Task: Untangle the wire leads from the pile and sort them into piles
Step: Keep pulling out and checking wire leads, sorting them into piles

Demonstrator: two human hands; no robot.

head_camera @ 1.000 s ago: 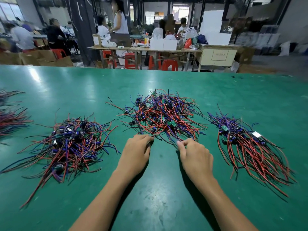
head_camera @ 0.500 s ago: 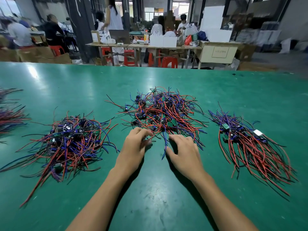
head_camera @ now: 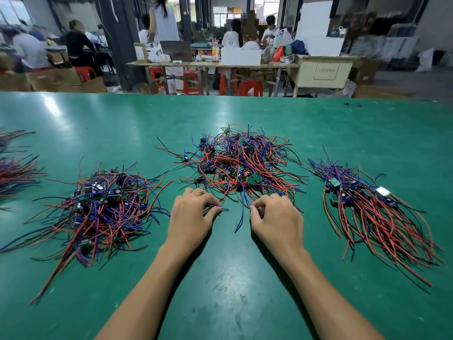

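Note:
A tangled pile of red, blue and black wire leads with small green boards lies in the middle of the green table. My left hand sits at the pile's near edge, fingers curled, pinching wire ends between thumb and fingertips. My right hand is beside it, thumb and forefinger pinching leads at the base of the pile; a loose blue wire hangs down between both hands. A combed-out pile lies to the right, and a messier pile to the left.
More wire leads lie at the table's far left edge. Beyond the table's far edge stand workbenches, red stools and several seated and standing people.
Both hands slid forward from the bare table to the near edge of the middle pile and closed their fingertips on wire ends. The head camera tilted slightly.

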